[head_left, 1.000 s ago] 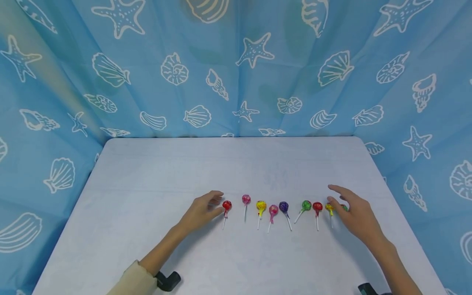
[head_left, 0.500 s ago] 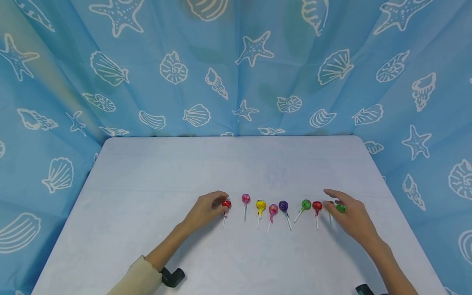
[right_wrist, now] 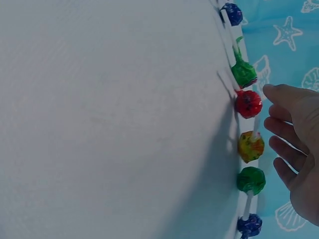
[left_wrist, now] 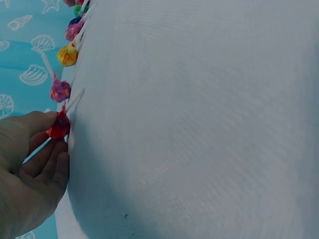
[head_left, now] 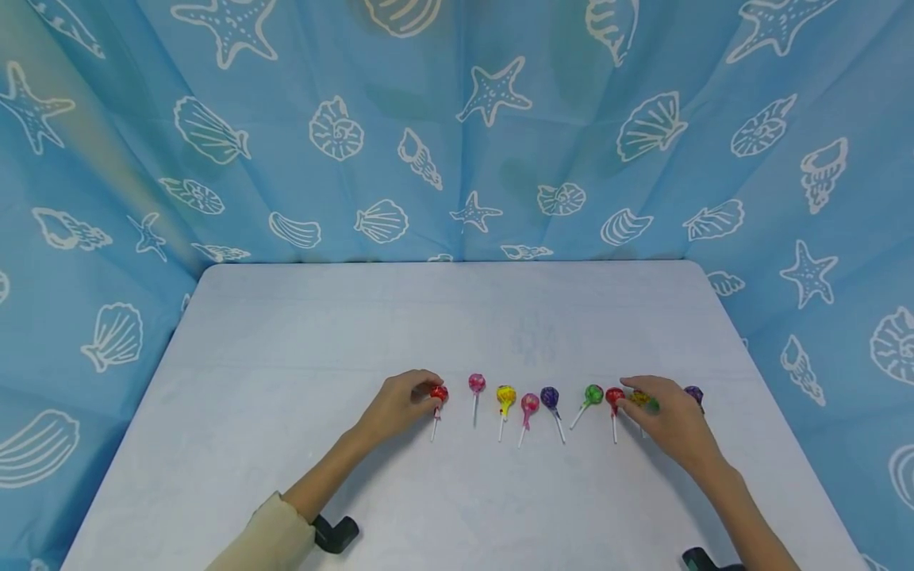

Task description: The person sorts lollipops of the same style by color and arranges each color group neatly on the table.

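Observation:
My left hand (head_left: 391, 408) pinches the wrapped head of a red lollipop (left_wrist: 60, 127) at the left end of a row. Its white stick points toward me in the head view. My right hand (head_left: 671, 414) hovers over the right end of the row, fingers loosely bent and holding nothing. Its thumb tip overlaps a second red lollipop (head_left: 614, 396) in the head view; a gap shows between them in the right wrist view. A yellow lollipop (right_wrist: 250, 146) and a green lollipop (right_wrist: 251, 180) lie by its fingers, partly hidden from the head. A purple lollipop (head_left: 694, 392) shows beyond the hand.
Between the hands lie a pink lollipop (head_left: 476, 384), a yellow one, another pink one, a purple lollipop (head_left: 549, 398) and a green lollipop (head_left: 593, 394). They rest on a white table (head_left: 321, 317). A blue shell-print curtain (head_left: 428, 95) surrounds its back and sides.
My left hand has moved slightly right and taken the red lollipop between thumb and fingers. My right hand has shifted left toward the other red lollipop, uncovering the purple one at the far right.

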The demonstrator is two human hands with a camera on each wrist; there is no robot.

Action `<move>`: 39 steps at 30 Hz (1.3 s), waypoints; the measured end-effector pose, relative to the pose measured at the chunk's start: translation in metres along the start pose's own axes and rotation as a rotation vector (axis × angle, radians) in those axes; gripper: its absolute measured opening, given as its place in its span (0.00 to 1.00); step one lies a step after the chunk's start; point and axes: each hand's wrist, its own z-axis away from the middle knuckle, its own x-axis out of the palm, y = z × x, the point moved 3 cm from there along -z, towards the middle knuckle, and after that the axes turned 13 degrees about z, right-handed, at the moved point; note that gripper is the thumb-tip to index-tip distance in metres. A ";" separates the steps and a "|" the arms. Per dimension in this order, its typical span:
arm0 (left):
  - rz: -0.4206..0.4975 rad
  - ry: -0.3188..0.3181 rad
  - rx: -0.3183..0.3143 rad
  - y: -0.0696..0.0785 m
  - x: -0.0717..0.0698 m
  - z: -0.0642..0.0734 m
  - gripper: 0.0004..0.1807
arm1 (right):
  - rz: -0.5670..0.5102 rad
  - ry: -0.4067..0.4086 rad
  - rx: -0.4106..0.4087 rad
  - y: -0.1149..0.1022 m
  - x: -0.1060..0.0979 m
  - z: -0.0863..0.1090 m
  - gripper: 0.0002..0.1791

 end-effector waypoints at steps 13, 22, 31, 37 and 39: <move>-0.014 0.012 -0.012 0.001 0.001 0.001 0.15 | 0.037 0.027 -0.009 0.011 0.014 0.003 0.19; -0.006 0.001 -0.024 -0.002 -0.001 -0.002 0.15 | 0.026 0.035 -0.002 0.012 0.017 0.002 0.18; 0.055 0.048 -0.122 -0.010 -0.027 -0.016 0.15 | 0.020 0.029 -0.008 0.011 0.019 0.001 0.17; 0.088 0.113 -0.188 -0.023 -0.056 -0.032 0.16 | 0.012 0.044 -0.024 0.009 0.018 0.000 0.16; 0.093 0.133 -0.201 -0.027 -0.065 -0.038 0.16 | 0.010 0.049 -0.031 0.009 0.017 -0.001 0.17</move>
